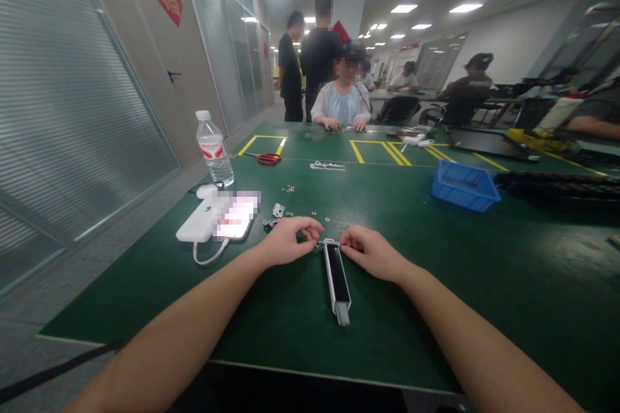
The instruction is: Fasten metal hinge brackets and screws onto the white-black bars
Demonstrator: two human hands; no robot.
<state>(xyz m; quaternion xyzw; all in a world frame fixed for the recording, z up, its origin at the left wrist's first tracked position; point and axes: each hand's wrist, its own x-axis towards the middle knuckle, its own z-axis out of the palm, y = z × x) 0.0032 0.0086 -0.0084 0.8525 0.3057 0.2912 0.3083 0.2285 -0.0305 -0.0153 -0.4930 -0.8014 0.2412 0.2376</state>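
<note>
A long, narrow white device [338, 274] with a black top face and a grey piece at its near end lies on the green table. My left hand [290, 240] is at its far end on the left, thumb and fingers curled towards each other around a small bit I cannot make out. On the opposite side, my right hand [372, 250] has its fingers bent and closed against the device's far right corner. Just past my left hand lie small metal brackets [278, 210], partly hidden by it. A few small rings [327, 219] are scattered beyond the fingers.
At left stand a water bottle [214, 151], a white power bank [196, 222] and a cabled phone [239, 216]. Farther back are red-handled scissors [268, 159], thin metal strips [327, 166] and a blue bin [465, 186]. A person [343, 103] sits across the table.
</note>
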